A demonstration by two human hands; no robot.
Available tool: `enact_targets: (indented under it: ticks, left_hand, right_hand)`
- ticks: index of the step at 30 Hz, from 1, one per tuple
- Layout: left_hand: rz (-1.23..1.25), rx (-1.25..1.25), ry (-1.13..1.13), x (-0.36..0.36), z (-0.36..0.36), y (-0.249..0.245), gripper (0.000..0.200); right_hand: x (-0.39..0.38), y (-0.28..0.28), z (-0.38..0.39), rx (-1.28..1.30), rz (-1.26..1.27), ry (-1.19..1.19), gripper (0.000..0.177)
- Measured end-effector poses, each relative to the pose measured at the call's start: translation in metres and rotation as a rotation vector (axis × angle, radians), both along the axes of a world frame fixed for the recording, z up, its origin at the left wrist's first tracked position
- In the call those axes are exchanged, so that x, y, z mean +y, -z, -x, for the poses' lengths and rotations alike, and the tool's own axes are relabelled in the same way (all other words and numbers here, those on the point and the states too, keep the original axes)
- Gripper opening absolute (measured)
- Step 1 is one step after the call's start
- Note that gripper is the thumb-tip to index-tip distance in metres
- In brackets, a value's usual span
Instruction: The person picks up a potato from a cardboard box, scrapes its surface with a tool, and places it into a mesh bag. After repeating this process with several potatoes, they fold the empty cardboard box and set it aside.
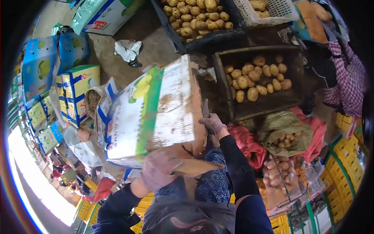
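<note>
A large white and green cardboard box [171, 105] with fruit printed on it lies tilted in front of me, its printed side smeared with dirt. My left hand [159, 170], in a pale glove, is closed at the box's near corner, on a brown cardboard flap [198, 167] that sticks out toward my lap. At the box's right edge, my gloved right hand [213, 124] is wrapped round a knife [205, 108], its blade pointing away from me along the torn brown cardboard. The knife's handle is hidden in the hand.
Right of the box stands a dark crate [259, 113] of potatoes, with a fuller potato bin [177, 43] behind. A sack [286, 123] and bagged potatoes [278, 171] lie at right. Fruit cartons [80, 91] are stacked left. A person in a checked sleeve [350, 74] is far right.
</note>
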State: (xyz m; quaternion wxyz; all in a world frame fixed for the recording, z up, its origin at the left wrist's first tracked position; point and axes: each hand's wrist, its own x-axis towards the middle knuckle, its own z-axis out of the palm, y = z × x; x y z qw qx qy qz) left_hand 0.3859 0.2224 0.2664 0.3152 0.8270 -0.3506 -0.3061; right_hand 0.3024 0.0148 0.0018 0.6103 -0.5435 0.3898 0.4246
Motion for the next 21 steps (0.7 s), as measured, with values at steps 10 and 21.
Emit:
enact_targets:
  ticks: [10,21]
  left_hand:
    - [-0.058,-0.067,-0.29,0.112,-0.04,-0.058,0.028]
    - [-0.082,-0.197,-0.456,0.118,-0.027,-0.098,0.018]
  right_hand:
    - [0.008,-0.067,-0.022,-0.129,-0.202,0.407,0.032]
    - [0.013,-0.091,-0.014,-0.23,-0.185,0.463,0.032]
